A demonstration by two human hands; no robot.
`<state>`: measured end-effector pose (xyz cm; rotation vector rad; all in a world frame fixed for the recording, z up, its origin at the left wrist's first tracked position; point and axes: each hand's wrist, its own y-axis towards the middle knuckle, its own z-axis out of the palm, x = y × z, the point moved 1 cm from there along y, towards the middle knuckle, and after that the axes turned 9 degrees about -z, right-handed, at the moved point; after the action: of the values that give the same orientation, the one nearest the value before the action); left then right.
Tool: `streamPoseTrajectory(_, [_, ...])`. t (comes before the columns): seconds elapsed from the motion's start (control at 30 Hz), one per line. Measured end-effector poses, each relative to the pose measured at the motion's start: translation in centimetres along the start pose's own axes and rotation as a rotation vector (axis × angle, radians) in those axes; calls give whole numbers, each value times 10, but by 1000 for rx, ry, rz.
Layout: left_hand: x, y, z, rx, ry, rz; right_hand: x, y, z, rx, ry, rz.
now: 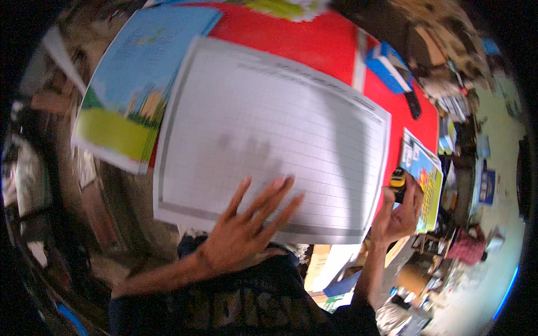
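A large white sheet [269, 129] printed with ruled lines and a grey border lies across a red tabletop. Over its near edge, my left hand [249, 227] is spread open with nothing in it, casting a shadow on the paper; whether the fingertips touch it I cannot tell. Beside the sheet's right edge, my right hand [400, 215] is closed around a small yellow-and-black object [398, 178]. Fingers cover most of that object, so its kind is unclear. A colourful booklet [430, 193] lies just past the right hand.
Blue-and-green printed covers [126, 101] lie along the left side of the red table [280, 33]. A blue box [388, 67] with a dark item [413, 105] next to it is at the far right. Papers [330, 269] lie below the sheet. A person in red [466, 245] is in the background.
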<state>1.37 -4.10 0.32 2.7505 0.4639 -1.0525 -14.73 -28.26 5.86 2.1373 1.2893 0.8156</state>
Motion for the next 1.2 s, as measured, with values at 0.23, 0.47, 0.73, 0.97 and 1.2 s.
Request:
streamPoseTrajectory(0.23, [0, -6, -21, -116, 334, 291, -62, -37, -29, -508, 380, 503])
streamPoseTrajectory(0.47, [-38, 100, -137, -638, 469, 402, -65, -69, -52, -585, 615, 826])
streamPoseTrajectory(0.73, [34, 226, -245, -458, 223, 154, -44, -63, -54, -454, 660, 896])
streamPoseTrajectory(0.97, [82, 257, -125, 402, 43, 21, -48, -51, -47, -556, 655, 809])
streamPoseTrajectory(1.2, [62, 171, -62, -276, 458, 210, -11, -18, -33, -30, 562, 508])
